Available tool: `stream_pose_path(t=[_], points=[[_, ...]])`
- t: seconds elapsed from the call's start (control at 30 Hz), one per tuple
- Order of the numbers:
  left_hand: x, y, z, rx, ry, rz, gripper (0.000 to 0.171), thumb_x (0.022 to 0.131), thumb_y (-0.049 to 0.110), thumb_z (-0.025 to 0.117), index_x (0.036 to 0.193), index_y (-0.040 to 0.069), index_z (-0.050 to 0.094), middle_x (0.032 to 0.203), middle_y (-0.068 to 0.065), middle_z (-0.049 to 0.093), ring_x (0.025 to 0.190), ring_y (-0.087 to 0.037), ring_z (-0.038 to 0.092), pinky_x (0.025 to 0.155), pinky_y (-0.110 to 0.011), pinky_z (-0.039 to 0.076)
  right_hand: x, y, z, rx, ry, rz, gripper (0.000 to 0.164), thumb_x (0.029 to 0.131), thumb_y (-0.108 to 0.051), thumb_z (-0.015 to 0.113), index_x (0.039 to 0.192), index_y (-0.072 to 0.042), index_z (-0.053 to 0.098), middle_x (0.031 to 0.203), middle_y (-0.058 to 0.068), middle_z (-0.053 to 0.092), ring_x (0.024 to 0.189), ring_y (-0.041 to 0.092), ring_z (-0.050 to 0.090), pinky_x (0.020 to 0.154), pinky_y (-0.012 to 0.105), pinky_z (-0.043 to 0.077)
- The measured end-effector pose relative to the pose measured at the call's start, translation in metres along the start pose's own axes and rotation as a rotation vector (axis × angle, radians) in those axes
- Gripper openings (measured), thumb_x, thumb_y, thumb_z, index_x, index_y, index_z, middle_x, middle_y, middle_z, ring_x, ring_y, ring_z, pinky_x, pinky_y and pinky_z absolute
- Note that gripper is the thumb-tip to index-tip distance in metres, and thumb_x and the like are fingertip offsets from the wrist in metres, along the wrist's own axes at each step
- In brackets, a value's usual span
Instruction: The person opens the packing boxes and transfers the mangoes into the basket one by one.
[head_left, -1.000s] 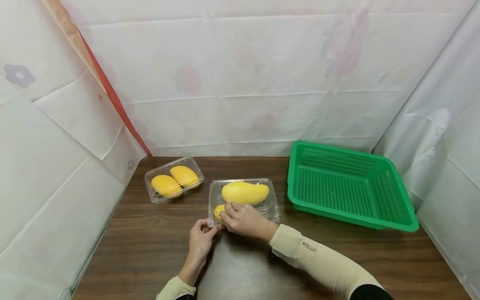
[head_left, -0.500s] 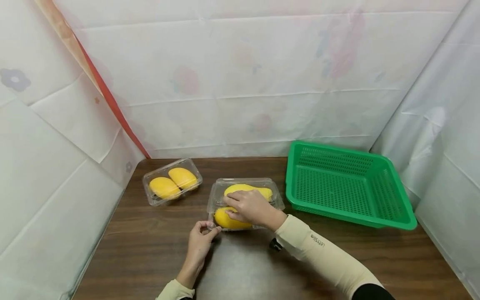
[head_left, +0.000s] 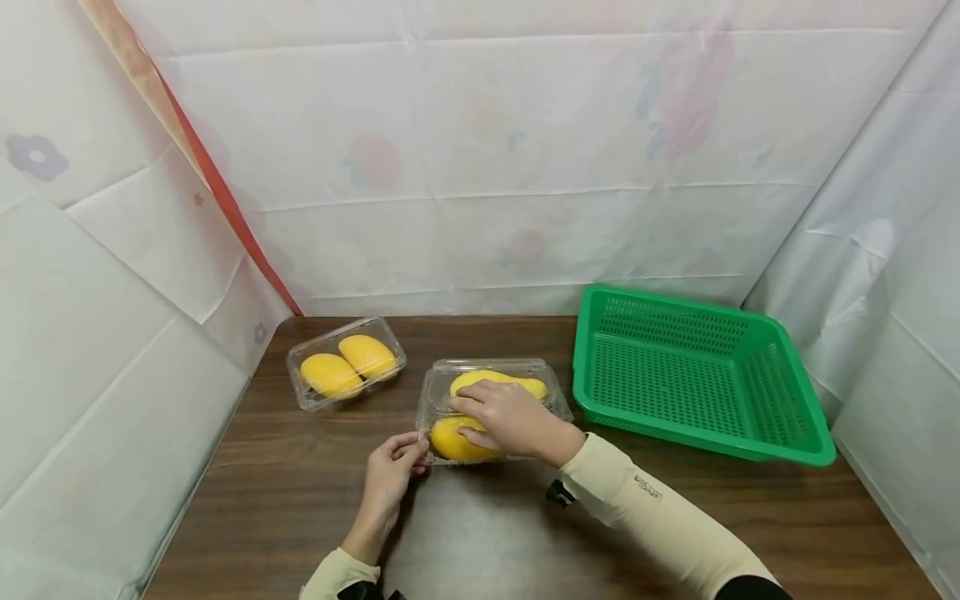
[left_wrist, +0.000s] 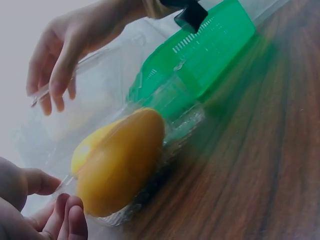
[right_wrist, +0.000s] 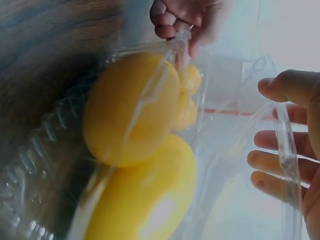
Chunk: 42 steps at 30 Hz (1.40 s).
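Note:
In the head view, a clear plastic clamshell box (head_left: 433, 457) holds a mango (head_left: 457, 439) in front and a second yellow fruit (head_left: 498, 383) behind it, its outline stretched through the plastic. My left hand (head_left: 390, 479) pinches the box's front left corner, thumb and fingertips meeting there in the left wrist view. My right hand (head_left: 513, 417) holds the edge of the lid (right_wrist: 287, 150), which stands raised over the fruit. Its fingers show through the clear plastic in the right wrist view, with the thumb (right_wrist: 280, 86) at the lid's corner.
Farther left on the wooden table (head_left: 262, 475) is another clear box (head_left: 306, 395) with two mangoes (head_left: 330, 374) inside. A green perforated basket (head_left: 697, 375) sits at the back right. White sheets (head_left: 480, 167) enclose the back and sides.
My right hand has moved up and right from the box's front left corner, raising the lid and exposing the front mango. My left hand has shifted slightly left, still at the corner.

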<state>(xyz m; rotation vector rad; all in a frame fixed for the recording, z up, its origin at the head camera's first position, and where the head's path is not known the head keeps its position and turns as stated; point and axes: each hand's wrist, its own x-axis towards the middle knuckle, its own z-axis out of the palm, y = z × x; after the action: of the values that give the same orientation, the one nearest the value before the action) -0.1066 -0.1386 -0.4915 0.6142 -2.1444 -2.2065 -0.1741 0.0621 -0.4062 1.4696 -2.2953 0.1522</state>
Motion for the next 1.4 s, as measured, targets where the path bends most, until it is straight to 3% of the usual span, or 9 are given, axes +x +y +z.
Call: stream_pose_path(t=[0.27, 0.5, 0.67, 0.87, 1.03, 1.4], points=[[0.001, 0.003, -0.001, -0.028, -0.02, -0.043, 0.024, 0.092, 0.003, 0.061, 0.112, -0.01, 0.056, 0.076, -0.001, 0.066, 0.063, -0.008, 0.062, 0.059, -0.021, 0.054, -0.005, 0.014, -0.024, -0.001, 0.014, 0.08, 0.038, 0.089, -0.034, 0.069, 0.12, -0.013, 0.068, 0.113, 0.004, 0.069, 0.101, 0.018, 0.065, 0.082, 0.031, 0.057], [0.002, 0.005, -0.003, -0.038, -0.022, -0.058, 0.022, 0.092, 0.004, 0.06, 0.109, -0.009, 0.055, 0.07, 0.002, 0.064, 0.06, -0.007, 0.062, 0.058, -0.02, 0.053, -0.012, 0.028, -0.041, 0.007, 0.084, 0.129, 0.032, 0.088, -0.029, 0.072, 0.114, -0.011, 0.071, 0.103, 0.003, 0.068, 0.089, 0.017, 0.061, 0.071, 0.027, 0.055], [0.006, 0.007, -0.003, -0.018, -0.012, -0.037, 0.02, 0.092, 0.006, 0.062, 0.105, -0.008, 0.057, 0.067, 0.002, 0.063, 0.059, -0.007, 0.06, 0.057, -0.021, 0.052, -0.016, 0.037, -0.044, 0.015, 0.134, 0.144, 0.024, 0.086, -0.024, 0.075, 0.107, -0.014, 0.073, 0.099, 0.003, 0.066, 0.085, 0.017, 0.058, 0.066, 0.026, 0.051], [0.014, 0.008, -0.005, 0.03, 0.006, 0.007, 0.031, 0.092, 0.006, 0.063, 0.12, -0.008, 0.06, 0.084, -0.002, 0.067, 0.068, -0.006, 0.059, 0.062, -0.02, 0.051, -0.018, 0.046, -0.047, 0.012, 0.144, 0.172, 0.02, 0.086, -0.021, 0.074, 0.105, -0.014, 0.073, 0.098, 0.003, 0.066, 0.084, 0.018, 0.058, 0.065, 0.027, 0.051], [0.021, 0.009, -0.005, 0.056, 0.016, 0.02, 0.03, 0.093, 0.007, 0.063, 0.12, -0.006, 0.064, 0.096, -0.011, 0.071, 0.073, -0.006, 0.06, 0.064, -0.019, 0.051, -0.02, 0.054, -0.05, 0.012, 0.15, 0.205, 0.019, 0.087, -0.02, 0.073, 0.105, -0.015, 0.073, 0.099, 0.004, 0.066, 0.086, 0.019, 0.059, 0.067, 0.029, 0.051], [0.027, 0.009, -0.009, 0.051, -0.019, -0.006, 0.028, 0.093, 0.005, 0.064, 0.118, -0.006, 0.065, 0.087, -0.005, 0.07, 0.066, -0.007, 0.059, 0.06, -0.02, 0.05, -0.028, 0.075, -0.056, 0.017, 0.161, 0.325, 0.019, 0.086, -0.013, 0.074, 0.105, -0.011, 0.074, 0.099, 0.008, 0.065, 0.086, 0.023, 0.058, 0.069, 0.035, 0.051]])
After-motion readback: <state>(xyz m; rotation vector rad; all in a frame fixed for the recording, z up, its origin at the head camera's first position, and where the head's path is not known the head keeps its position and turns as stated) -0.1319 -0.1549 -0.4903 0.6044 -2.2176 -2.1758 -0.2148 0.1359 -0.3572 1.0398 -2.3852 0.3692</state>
